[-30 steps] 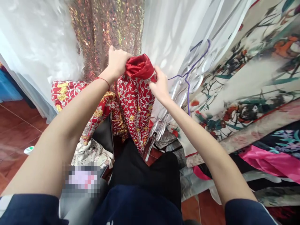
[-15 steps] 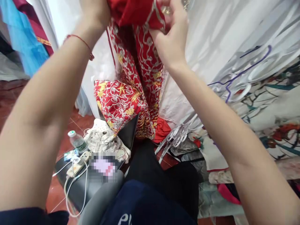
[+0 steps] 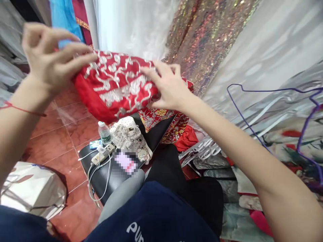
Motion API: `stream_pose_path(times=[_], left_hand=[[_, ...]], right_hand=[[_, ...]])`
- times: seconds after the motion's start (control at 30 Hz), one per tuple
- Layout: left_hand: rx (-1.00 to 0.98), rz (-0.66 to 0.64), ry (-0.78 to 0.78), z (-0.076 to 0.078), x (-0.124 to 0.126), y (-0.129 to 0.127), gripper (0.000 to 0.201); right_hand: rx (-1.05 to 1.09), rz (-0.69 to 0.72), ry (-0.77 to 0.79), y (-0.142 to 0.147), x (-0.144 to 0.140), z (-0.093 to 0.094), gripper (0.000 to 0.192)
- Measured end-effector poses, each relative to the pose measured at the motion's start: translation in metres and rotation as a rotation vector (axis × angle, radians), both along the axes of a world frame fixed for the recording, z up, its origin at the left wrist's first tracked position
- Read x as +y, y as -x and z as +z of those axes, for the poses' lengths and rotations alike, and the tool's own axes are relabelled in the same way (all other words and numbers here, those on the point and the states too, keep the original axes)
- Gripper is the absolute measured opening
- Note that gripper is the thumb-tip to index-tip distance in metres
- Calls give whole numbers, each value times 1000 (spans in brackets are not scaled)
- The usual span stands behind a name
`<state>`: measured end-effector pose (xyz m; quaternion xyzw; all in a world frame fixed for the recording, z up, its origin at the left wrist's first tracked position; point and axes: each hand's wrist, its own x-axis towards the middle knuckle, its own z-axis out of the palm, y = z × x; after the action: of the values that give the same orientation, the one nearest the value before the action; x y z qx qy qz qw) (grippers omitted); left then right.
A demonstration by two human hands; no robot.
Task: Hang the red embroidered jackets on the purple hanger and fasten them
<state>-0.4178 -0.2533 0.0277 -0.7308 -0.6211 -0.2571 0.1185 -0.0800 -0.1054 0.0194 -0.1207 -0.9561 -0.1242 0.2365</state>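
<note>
The left hand (image 3: 47,57) is pinching one end of the red embroidered garment (image 3: 113,87), and the right hand (image 3: 166,87), fingers spread, is pressing it flat above the black stool (image 3: 101,171); its lower part is trailing unfolded.

Navy short sleeves (image 3: 156,218), thin red wrist string (image 3: 22,109), bare forearms.

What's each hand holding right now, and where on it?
Left hand pinches the top edge of the red embroidered garment. Right hand lies spread on its upper right part, fingers open; no closed grip shows.
</note>
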Motion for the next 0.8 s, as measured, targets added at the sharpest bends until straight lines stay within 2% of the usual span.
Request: stream_pose_path(times=[0.03,0.1,0.17,0.27,0.4,0.5,0.57,0.63,0.7,0.8], left_hand=[[111,61,-44,-23,-10,-7,49],[229,125,-58,-59,-15,-9,52],[243,89,-54,-91,-8,-1,48],[207,31,-90,-145,12,8,40],[95,-58,-78,-227,52,-10,37],[-4,-52,-106,-275,90,-42,41],[-76,-47,-99,-296,112,-62,43],[-108,-35,-88,-307,127,-76,45],[-98,-41,-77,-311,132,-80,46],[-30,-63,-46,-307,124,-75,49]], right_hand=[[-58,9,-14,5,0,-17,90],[-136,-10,-61,12,-2,-50,98],[-170,-45,-100,16,-6,-80,99],[-198,-55,-97,16,-6,-114,91],[-226,-64,-59,8,4,-141,79],[-250,-65,-67,4,10,-149,78],[-272,-70,-87,3,12,-151,77],[-293,-75,-102,3,11,-152,76],[-302,-79,-104,4,11,-154,75],[-294,-82,-81,5,11,-156,77]])
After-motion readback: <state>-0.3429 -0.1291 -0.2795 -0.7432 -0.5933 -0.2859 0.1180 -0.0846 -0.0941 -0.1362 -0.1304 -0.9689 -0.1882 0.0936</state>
